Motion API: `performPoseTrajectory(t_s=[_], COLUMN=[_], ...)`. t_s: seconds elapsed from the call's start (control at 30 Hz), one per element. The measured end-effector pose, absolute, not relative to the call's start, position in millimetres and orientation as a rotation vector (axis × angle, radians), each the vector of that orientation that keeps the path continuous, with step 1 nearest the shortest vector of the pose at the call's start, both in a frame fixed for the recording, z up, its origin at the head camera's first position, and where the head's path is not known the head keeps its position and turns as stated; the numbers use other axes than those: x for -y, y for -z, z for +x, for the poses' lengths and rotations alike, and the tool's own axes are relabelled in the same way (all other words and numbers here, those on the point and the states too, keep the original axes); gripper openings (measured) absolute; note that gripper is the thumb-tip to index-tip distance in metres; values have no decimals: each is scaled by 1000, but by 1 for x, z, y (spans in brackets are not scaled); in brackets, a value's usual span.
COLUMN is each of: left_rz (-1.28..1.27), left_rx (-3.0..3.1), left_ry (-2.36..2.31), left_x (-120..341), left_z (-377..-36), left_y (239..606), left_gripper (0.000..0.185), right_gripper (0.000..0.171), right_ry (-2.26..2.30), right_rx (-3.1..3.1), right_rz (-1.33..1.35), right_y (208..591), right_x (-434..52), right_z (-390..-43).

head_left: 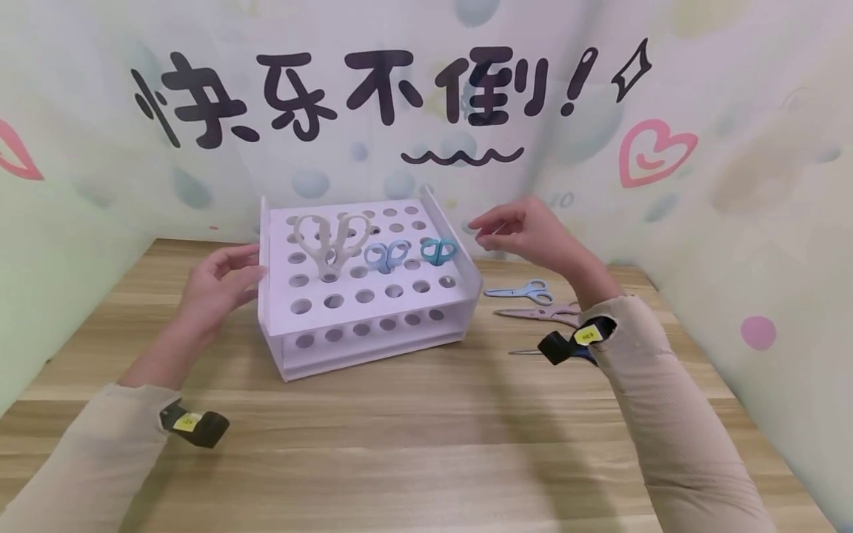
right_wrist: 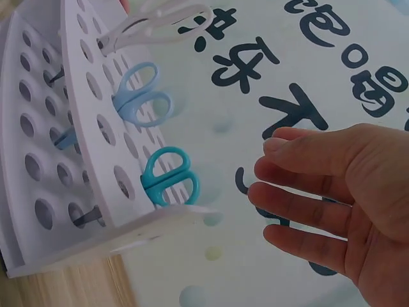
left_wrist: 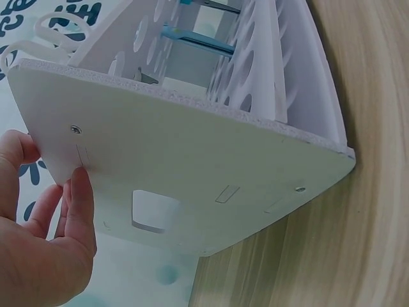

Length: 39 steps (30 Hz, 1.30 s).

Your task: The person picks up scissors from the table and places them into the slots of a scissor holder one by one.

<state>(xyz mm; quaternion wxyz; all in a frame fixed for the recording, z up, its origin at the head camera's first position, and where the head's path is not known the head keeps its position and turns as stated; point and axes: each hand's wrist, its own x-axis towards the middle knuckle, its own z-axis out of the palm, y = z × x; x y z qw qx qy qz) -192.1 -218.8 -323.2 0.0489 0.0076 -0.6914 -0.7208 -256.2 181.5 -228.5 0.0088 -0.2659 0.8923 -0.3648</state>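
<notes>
A white rack (head_left: 373,326) with rows of round holes stands on the wooden table. Three pairs of scissors stand in its holes: a large beige pair (head_left: 331,240), a light blue pair (head_left: 386,255) and a teal pair (head_left: 437,252). My left hand (head_left: 223,285) touches the rack's left side panel (left_wrist: 192,173) with relaxed fingers (left_wrist: 80,198). My right hand (head_left: 516,229) hovers just right of the rack, fingers loosely extended and holding nothing (right_wrist: 319,192). The teal scissors (right_wrist: 167,177) and light blue scissors (right_wrist: 140,96) show near it.
Loose scissors lie on the table to the right of the rack: a light blue pair (head_left: 523,292), a pink pair (head_left: 540,314) and a dark pair (head_left: 533,352) partly behind my right wrist. Patterned walls enclose the table on three sides.
</notes>
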Motion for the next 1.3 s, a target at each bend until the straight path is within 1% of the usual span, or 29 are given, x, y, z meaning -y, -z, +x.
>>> performPoseTrajectory(t_s=[0.33, 0.6, 0.83, 1.0, 1.3], left_rz=[50, 36, 28, 27, 20], left_rx=[2116, 2100, 2095, 2099, 2070], left_ry=[2205, 2209, 2215, 2213, 2238], left_x=[219, 220, 220, 220, 220], left_z=[-192, -192, -193, -193, -192], left_y=[321, 320, 322, 322, 322], left_gripper=[25, 25, 26, 27, 25], right_gripper=[26, 35, 33, 34, 40], right_ry=[1162, 1132, 1152, 1170, 1035], right_rx=[-2791, -2759, -2783, -2783, -2809], right_rz=[-702, -632, -575, -478, -323], right_y=[254, 277, 302, 320, 344], right_x=[-228, -267, -303, -326, -361], right_z=[-243, -229, -215, -207, -194])
